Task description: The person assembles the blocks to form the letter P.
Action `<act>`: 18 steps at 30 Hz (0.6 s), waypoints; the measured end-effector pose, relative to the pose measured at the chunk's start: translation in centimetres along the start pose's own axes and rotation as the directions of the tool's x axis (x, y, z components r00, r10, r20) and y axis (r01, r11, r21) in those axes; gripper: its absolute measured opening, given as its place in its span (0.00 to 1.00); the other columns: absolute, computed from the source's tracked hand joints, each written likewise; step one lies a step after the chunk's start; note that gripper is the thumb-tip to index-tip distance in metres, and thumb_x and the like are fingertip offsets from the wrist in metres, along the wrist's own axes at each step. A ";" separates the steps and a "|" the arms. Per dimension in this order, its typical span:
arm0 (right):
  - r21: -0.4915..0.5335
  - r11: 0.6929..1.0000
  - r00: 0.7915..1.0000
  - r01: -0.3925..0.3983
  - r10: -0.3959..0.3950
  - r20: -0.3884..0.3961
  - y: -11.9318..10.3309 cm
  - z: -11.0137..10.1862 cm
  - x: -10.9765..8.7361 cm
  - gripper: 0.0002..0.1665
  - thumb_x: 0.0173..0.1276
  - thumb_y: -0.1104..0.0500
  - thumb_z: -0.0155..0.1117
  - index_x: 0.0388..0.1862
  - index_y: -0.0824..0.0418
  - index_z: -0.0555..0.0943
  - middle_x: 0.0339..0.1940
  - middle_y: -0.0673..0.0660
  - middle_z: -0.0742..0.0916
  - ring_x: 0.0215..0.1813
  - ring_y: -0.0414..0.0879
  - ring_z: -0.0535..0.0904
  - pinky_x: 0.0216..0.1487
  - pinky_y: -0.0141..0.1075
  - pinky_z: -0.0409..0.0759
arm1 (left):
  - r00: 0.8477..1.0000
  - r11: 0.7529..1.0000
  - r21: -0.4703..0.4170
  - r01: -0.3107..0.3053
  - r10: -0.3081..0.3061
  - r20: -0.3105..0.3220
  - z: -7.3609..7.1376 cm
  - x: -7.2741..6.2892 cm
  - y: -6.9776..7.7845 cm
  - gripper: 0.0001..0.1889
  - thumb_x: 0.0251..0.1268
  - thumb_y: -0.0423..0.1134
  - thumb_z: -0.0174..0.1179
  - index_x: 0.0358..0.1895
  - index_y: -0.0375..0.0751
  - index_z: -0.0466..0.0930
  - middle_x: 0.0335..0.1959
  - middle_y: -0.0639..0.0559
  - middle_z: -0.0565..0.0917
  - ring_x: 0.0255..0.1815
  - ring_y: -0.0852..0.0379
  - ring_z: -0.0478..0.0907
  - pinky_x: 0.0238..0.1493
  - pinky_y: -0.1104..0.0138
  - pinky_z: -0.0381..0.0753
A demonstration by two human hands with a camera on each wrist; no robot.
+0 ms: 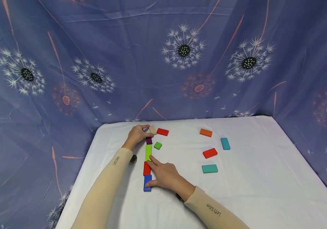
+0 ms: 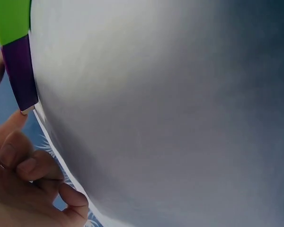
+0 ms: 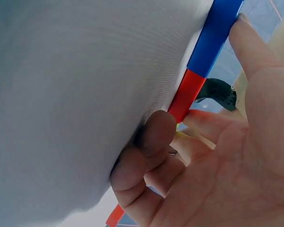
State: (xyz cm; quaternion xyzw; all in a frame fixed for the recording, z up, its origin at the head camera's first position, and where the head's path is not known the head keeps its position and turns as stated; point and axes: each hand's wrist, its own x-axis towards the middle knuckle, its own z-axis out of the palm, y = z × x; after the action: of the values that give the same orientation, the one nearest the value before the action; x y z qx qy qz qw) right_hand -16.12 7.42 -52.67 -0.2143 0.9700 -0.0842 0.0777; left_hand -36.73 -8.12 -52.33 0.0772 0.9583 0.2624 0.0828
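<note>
Dandelion-print cloth (image 1: 140, 63) hangs behind the white surface (image 1: 246, 190). On my head view, the left hand (image 1: 137, 135) pinches a beige block (image 1: 152, 129) beyond the purple block (image 1: 149, 141); the right hand (image 1: 165, 175), thumb and forefinger spread, touches the lime block (image 1: 148, 150) and blue block (image 1: 147, 179). On the left wrist view I see purple meeting lime beside the thumb. Right wrist: the thumb rests against blue, the red block (image 3: 187, 94) by a finger.

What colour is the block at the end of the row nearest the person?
That block is blue; it shows best, close up, in the right wrist view.
</note>
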 end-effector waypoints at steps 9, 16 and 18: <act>-0.004 1.000 1.000 0.000 0.000 -0.006 0.0 0.0 0.0 0.62 0.56 0.19 0.71 0.84 0.44 0.68 0.88 0.46 0.66 0.35 0.44 0.89 0.27 0.31 0.70 | 1.000 0.999 0.028 -0.019 0.020 -0.020 -0.3 0.3 0.3 0.36 0.61 0.57 0.76 0.72 0.52 0.81 0.70 0.40 0.83 0.68 0.40 0.81 0.65 0.49 0.83; 0.016 1.000 1.000 0.011 -0.011 -0.014 0.0 0.0 0.0 0.62 0.56 0.19 0.71 0.84 0.45 0.69 0.88 0.47 0.66 0.24 0.43 0.82 0.26 0.31 0.69 | 0.999 0.999 -0.051 0.011 -0.014 -0.049 -1.6 0.6 -0.1 0.35 0.62 0.55 0.76 0.72 0.50 0.81 0.71 0.38 0.82 0.60 0.42 0.82 0.52 0.55 0.82; 0.015 1.000 1.000 0.007 -0.007 -0.009 0.0 0.0 -0.1 0.62 0.56 0.19 0.71 0.84 0.45 0.68 0.88 0.47 0.66 0.25 0.44 0.83 0.26 0.31 0.69 | 0.999 0.997 -0.070 0.024 -0.028 -0.045 -2.2 0.7 -0.5 0.35 0.63 0.55 0.76 0.72 0.50 0.81 0.73 0.38 0.80 0.58 0.44 0.80 0.50 0.56 0.80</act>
State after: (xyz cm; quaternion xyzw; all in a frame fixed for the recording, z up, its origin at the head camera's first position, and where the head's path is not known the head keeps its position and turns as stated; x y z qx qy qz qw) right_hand -16.07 7.46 -52.65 -0.2167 0.9689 -0.0927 0.0748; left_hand -37.88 -9.47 -50.81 0.0558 0.9512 0.2960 0.0669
